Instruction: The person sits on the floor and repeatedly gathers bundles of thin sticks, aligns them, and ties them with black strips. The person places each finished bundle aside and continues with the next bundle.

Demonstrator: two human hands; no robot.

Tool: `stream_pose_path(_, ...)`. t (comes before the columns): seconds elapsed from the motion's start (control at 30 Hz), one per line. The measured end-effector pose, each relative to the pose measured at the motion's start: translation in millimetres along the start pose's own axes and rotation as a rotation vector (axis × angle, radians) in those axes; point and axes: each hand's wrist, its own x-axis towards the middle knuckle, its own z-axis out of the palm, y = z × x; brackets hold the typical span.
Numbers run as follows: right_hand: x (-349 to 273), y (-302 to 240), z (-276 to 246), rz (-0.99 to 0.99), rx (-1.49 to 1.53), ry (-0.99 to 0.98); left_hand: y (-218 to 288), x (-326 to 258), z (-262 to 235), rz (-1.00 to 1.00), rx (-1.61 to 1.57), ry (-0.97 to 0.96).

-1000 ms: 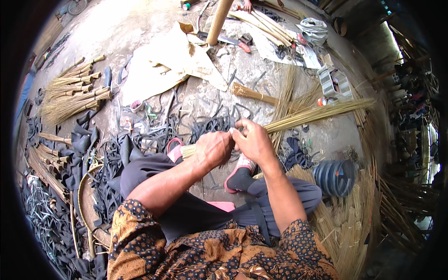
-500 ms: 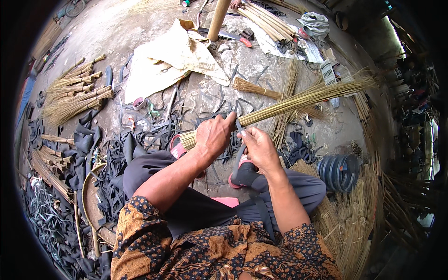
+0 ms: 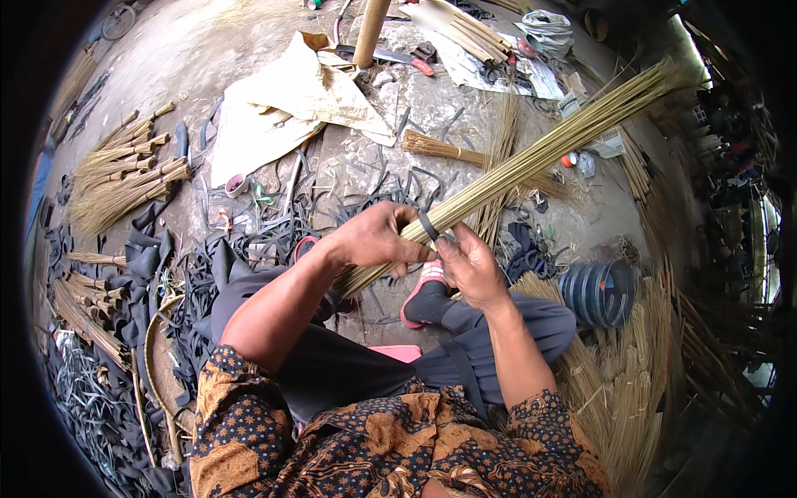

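Observation:
A long bundle of thin palm-rib sticks (image 3: 548, 158) lies slantwise across my lap, its brushy end up at the far right. My left hand (image 3: 378, 236) is closed around the bundle near its lower, thicker end. A black rubber strip (image 3: 427, 224) passes over the sticks between my two hands. From the right side, my right hand (image 3: 471, 267) pinches with thumb and fingers at the strip, close against the bundle. The strip's lower end is hidden by my fingers.
Finished stick bundles (image 3: 137, 174) lie at the left, above heaped black rubber strips (image 3: 91, 415). A pale sack (image 3: 282, 108), a red-handled machete (image 3: 398, 58) and a wooden post (image 3: 369, 33) are ahead. Loose sticks (image 3: 618, 390) and a dark ribbed coil (image 3: 598, 295) sit at my right.
The bundle's brushy end has swung upward, so it slants more steeply. The strip, whose end hung below my right hand, now crosses the bundle tightly. My left hand has turned and shifted slightly lower.

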Motion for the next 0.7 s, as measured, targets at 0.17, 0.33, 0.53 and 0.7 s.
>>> stream_pose_path(0.17,7.8,-12.2,9.1,-0.175,-0.108,0.034,12.4,-1.8,22.8,0.176,0.236,0.217)
stream_pose_path(0.33,5.8,-10.4,7.7,-0.123,-0.024,-0.023,18.2,2.2,23.1,-0.052,0.08,-0.017)
stream_pose_path(0.53,4.0,-10.7,3.4,-0.052,0.018,0.021,16.2,0.9,18.9,0.046,0.184,-0.071)
stream_pose_path(0.7,17.5,-2.7,14.1,-0.171,-0.018,0.135,8.3,-1.0,25.5,0.255,0.535,0.484)
